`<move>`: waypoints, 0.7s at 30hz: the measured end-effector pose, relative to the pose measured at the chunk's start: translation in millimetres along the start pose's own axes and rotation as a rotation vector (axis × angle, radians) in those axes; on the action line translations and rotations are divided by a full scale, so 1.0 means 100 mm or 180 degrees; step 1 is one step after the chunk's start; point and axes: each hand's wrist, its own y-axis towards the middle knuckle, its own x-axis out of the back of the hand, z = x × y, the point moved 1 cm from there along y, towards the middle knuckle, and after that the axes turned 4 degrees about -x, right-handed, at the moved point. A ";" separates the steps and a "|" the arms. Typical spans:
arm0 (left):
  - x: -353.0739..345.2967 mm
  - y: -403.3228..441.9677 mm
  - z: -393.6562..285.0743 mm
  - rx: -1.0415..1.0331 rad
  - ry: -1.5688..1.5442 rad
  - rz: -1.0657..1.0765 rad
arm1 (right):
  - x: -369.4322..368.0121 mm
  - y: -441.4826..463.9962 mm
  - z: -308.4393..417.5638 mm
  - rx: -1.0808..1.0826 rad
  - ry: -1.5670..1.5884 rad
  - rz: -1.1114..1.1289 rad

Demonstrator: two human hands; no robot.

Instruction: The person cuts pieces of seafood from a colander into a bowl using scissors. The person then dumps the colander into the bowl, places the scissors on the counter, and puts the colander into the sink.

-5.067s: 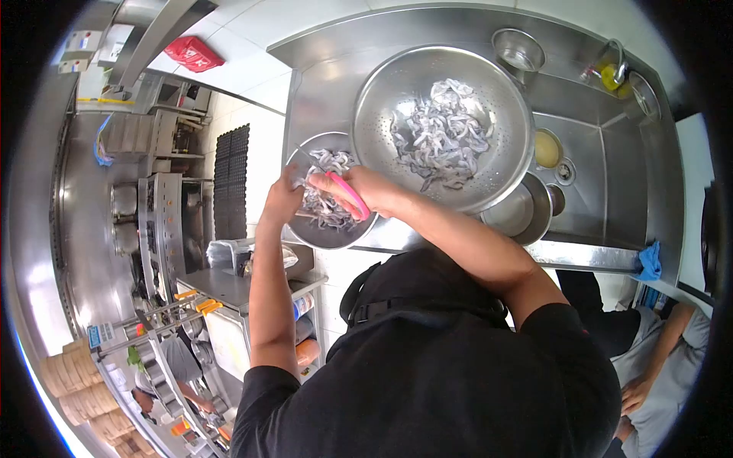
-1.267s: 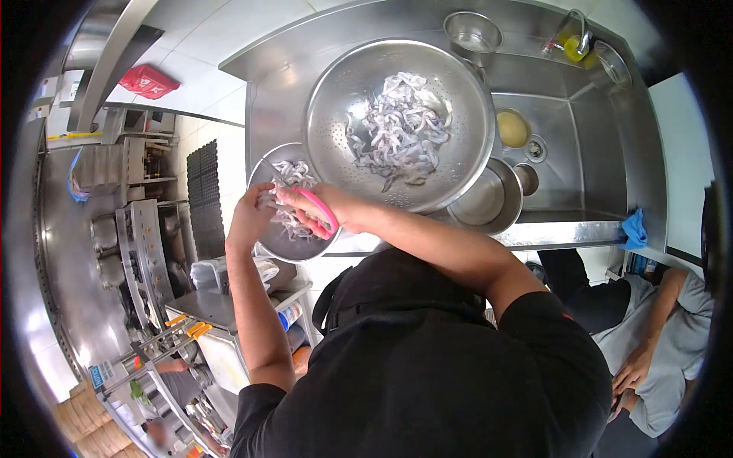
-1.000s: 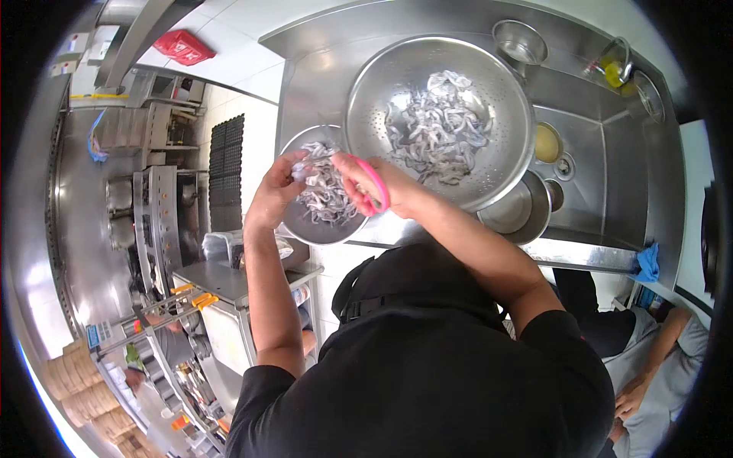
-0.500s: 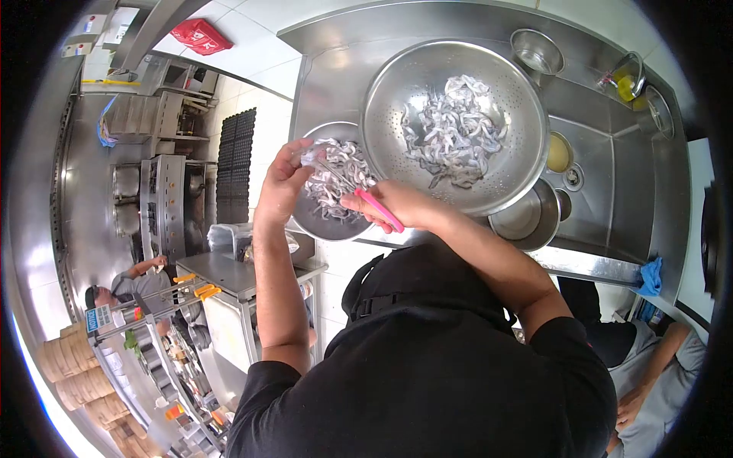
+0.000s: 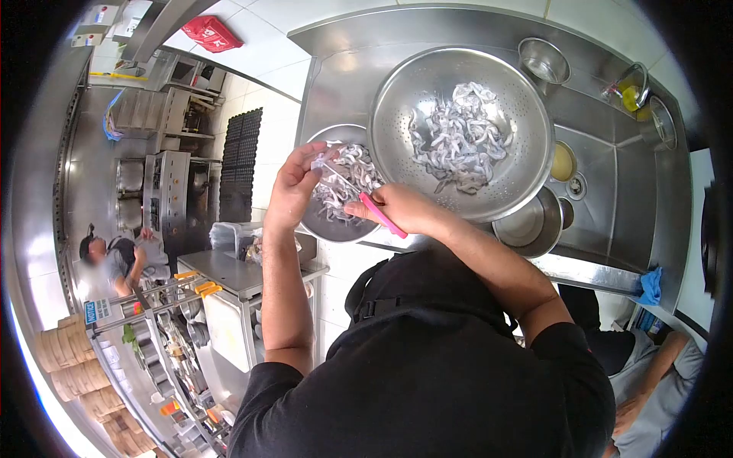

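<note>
My left hand pinches a small whitish piece of squid between thumb and fingers, above the left side of a steel bowl. The bowl holds pale grey squid strips. My right hand grips pink-handled scissors, whose blades point up and left to the piece at my left fingertips. Whether the blades are apart or closed is too small to tell. Touching or overlapping the bowl's right side stands a large perforated steel colander, with a heap of squid in it.
A sink basin lies to the right, holding a steel pot and a yellowish round container. A small steel bowl stands behind the colander. A blue cloth hangs at the counter edge. Two people are nearby, at left and lower right.
The whole view has shifted slightly right and down. My hands keep nearly the same pose over the bowl, with the scissor blades still at the squid piece. The person at left has changed posture.
</note>
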 end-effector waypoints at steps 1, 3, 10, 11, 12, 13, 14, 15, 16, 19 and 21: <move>-0.02 -0.02 -0.01 -0.0016 -0.0008 0.0003 | 0.01 -0.02 0.02 -0.0146 -0.0122 0.0065; -0.05 -0.02 -0.03 -0.0002 0.0128 -0.0009 | 0.07 -0.04 0.10 -0.0419 -0.0383 0.0186; -0.11 -0.09 -0.23 0.0071 0.1194 0.0056 | 0.06 -0.14 0.22 -0.0187 -0.0716 -0.0256; -0.09 -0.09 -0.23 0.0057 0.1255 0.0118 | 0.06 -0.14 0.22 -0.0136 -0.0748 -0.0289; -0.06 -0.09 -0.22 0.0044 0.1315 0.0179 | 0.05 -0.15 0.22 -0.0085 -0.0779 -0.0321; -0.04 -0.09 -0.20 0.0032 0.1375 0.0240 | 0.05 -0.15 0.22 -0.0065 -0.0775 -0.0308; -0.02 -0.09 -0.18 -0.0048 0.1305 0.0218 | 0.05 -0.14 0.22 -0.0044 -0.0773 -0.0297; -0.01 -0.09 -0.16 -0.0127 0.1235 0.0195 | 0.05 -0.14 0.22 -0.0022 -0.0770 -0.0285; 0.00 -0.09 -0.16 -0.0207 0.1166 0.0175 | 0.04 -0.13 0.20 0.0024 -0.0697 -0.0292; -0.06 -0.13 -0.25 -0.0172 0.0535 0.0096 | 0.01 -0.12 0.16 0.0119 -0.0384 -0.0308; -0.11 -0.15 -0.26 -0.0080 0.0044 -0.0075 | 0.00 -0.13 0.16 0.0127 -0.0052 -0.0312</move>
